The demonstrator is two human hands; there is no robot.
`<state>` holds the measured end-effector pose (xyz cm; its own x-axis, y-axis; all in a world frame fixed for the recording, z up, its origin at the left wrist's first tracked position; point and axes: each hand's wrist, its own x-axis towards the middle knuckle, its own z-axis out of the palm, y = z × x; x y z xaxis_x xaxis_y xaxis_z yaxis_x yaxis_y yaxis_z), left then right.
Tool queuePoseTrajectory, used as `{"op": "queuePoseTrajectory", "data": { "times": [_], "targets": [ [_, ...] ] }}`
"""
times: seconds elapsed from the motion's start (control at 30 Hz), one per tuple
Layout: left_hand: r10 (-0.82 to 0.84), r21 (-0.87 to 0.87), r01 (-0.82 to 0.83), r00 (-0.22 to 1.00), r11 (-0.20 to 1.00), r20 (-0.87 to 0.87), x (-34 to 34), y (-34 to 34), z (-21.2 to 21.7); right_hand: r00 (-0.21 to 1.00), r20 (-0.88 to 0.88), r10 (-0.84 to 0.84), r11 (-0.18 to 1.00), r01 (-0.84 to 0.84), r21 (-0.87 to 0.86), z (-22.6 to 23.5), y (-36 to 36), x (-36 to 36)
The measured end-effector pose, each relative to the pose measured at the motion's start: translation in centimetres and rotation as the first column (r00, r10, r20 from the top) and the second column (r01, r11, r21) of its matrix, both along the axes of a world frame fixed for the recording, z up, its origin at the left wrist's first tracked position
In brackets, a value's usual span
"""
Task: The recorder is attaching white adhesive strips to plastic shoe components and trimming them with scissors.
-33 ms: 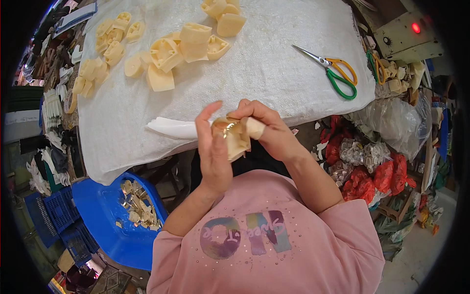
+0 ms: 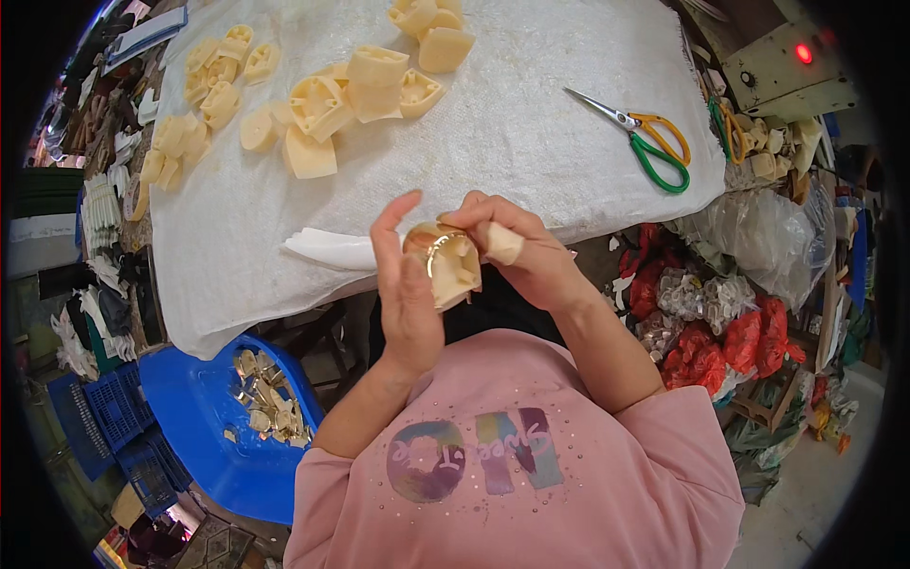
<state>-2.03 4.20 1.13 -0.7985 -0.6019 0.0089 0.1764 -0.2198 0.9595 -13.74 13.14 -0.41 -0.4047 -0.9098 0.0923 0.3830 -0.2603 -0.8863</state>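
Observation:
Over my lap, just off the table's near edge, both hands hold a cream plastic moulded part (image 2: 453, 273) with a gold-coloured band around its top. My left hand (image 2: 408, 299) cups it from the left, fingers raised. My right hand (image 2: 531, 254) grips it from the right, and its thumb is wrapped in pale tape. Several more cream parts (image 2: 322, 104) lie in loose heaps on the far left and middle of the white woven cloth (image 2: 493, 161) covering the table.
Scissors with green and orange handles (image 2: 654, 142) lie at the table's right. A white folded sheet (image 2: 332, 248) hangs at the near edge. A blue bin (image 2: 204, 431) with cream scraps stands low on my left. Bags of red and clear items (image 2: 720, 322) pile on the right.

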Motion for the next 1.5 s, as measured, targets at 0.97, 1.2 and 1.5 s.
{"op": "queuePoseTrajectory", "data": {
  "times": [0.97, 1.2, 1.5],
  "targets": [
    [0.052, -0.720, 0.072, 0.987, 0.691, 0.150, 0.0, -2.1, 1.7, 0.783, -0.620, 0.051, 0.962, 0.127, 0.240, 1.9, 0.1, -2.8],
    [0.132, -0.867, -0.029, 0.990, 0.498, 0.043, -0.5, -2.0, 0.6, 0.974, -0.226, -0.032, 0.964, 0.089, 0.250, 0.8, 0.6, -1.7],
    [0.318, -0.907, -0.115, 0.948, 0.405, 0.022, -1.1, -0.3, 0.0, 0.811, -0.526, -0.256, 0.898, 0.401, 0.181, 0.1, -0.1, 0.6]
  ]
}}
